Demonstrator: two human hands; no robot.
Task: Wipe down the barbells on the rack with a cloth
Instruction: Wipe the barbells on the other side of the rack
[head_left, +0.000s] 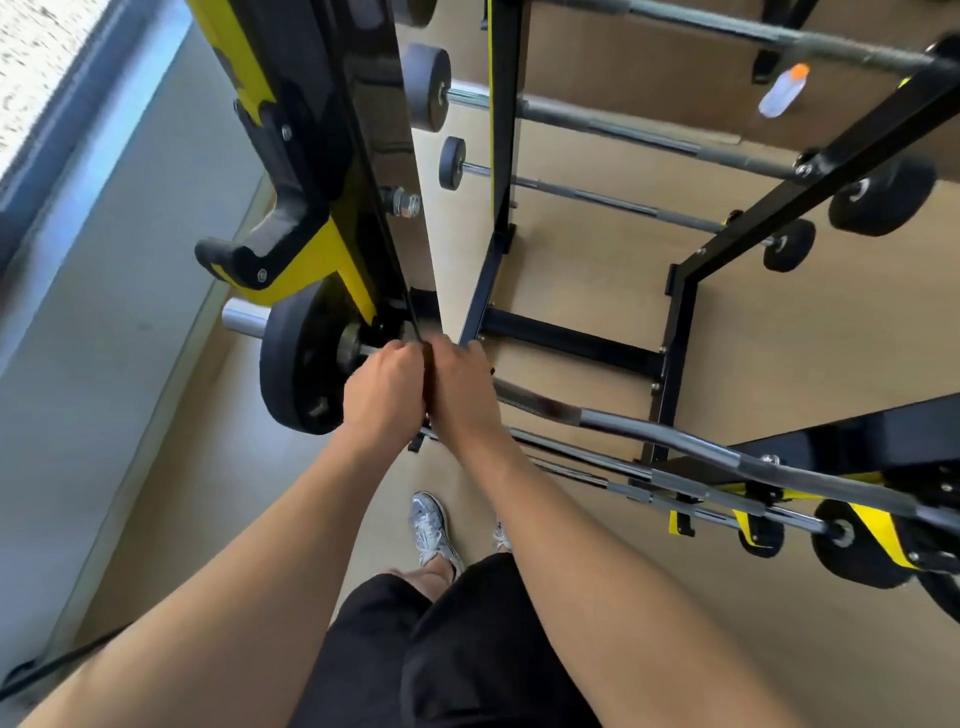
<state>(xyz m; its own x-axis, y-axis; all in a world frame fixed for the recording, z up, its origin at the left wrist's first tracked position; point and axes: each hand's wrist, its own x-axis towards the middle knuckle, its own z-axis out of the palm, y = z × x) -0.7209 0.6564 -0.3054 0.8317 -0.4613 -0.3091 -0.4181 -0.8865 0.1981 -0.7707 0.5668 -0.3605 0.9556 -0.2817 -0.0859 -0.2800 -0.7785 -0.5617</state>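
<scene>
Curled fingers of both fists close round the left end of a curved bar (675, 441). The left grip (387, 387) and right grip (465, 387) sit side by side, touching, knuckles up, just beside the bar's black plate (296, 364). A dark strip (427, 358) shows between the 2 fists; whether it is the cloth I cannot tell. The bar lies across the near side of the black-and-yellow rack (680, 322). Farther off, 3 straight barbells (623, 130) rest on the same rack. A bottle (783, 91) with an orange cap lies on the floor beyond. Grey shoes (431, 525) stand below.
</scene>
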